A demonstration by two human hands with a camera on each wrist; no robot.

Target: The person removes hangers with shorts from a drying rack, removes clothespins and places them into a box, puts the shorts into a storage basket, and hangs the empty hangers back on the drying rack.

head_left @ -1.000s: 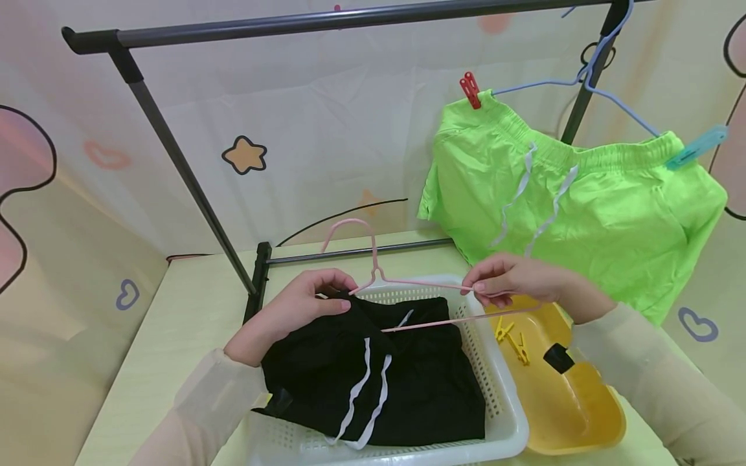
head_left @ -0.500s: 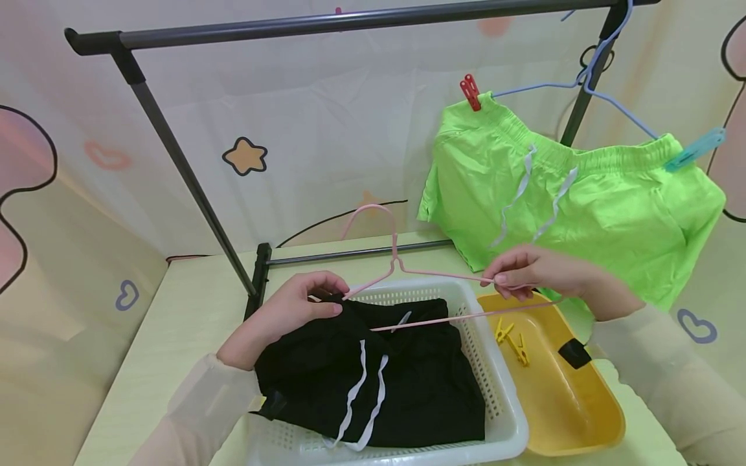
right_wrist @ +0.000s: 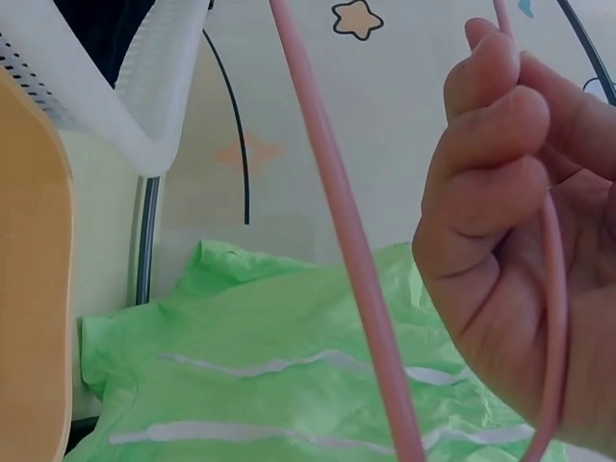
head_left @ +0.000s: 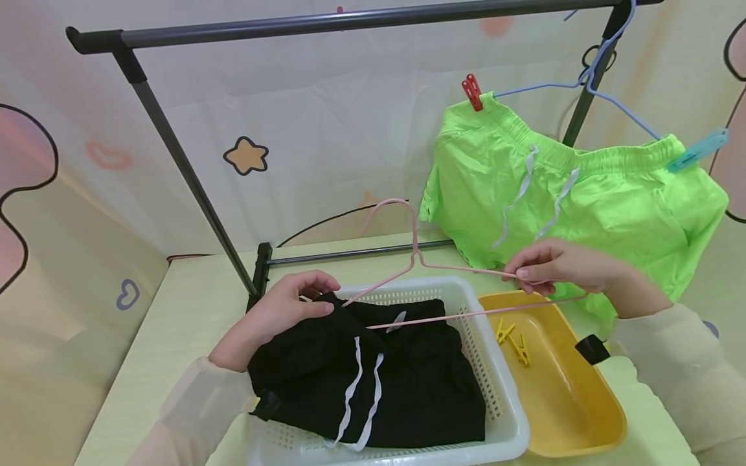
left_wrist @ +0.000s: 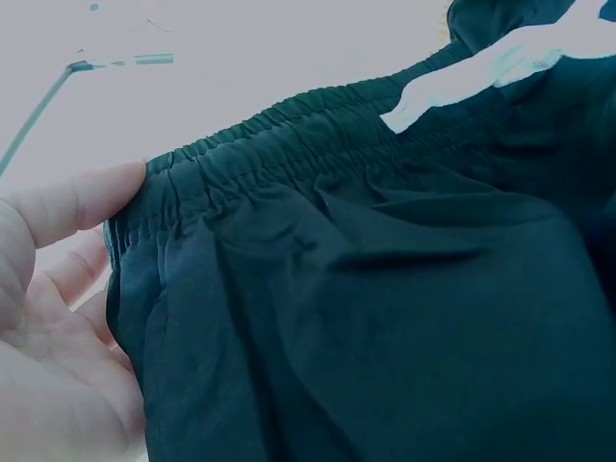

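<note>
Black shorts (head_left: 425, 388) with white drawstrings lie over a white perforated basket (head_left: 515, 427). My left hand (head_left: 282, 314) pinches the left end of their elastic waistband; the left wrist view shows the thumb on the waistband (left_wrist: 260, 144). In my right hand (head_left: 568, 268) is the right end of a pink hanger (head_left: 460, 267), its hook pointing up. The hanger's left end goes into the waist opening of the shorts and is hidden there. In the right wrist view, curled fingers (right_wrist: 491, 144) grip the hanger's bent end.
A dark metal rack (head_left: 291, 31) stands behind the basket. Bright green shorts (head_left: 553, 194) hang from a blue hanger (head_left: 623, 107), held by a red clothespin (head_left: 472, 92) and a blue one (head_left: 697, 150). A yellow tray (head_left: 565, 414) holds yellow clothespins (head_left: 519, 349).
My right hand has moved right and slightly up, drawing the pink hanger along with it. The left hand has shifted a little left with the waistband.
</note>
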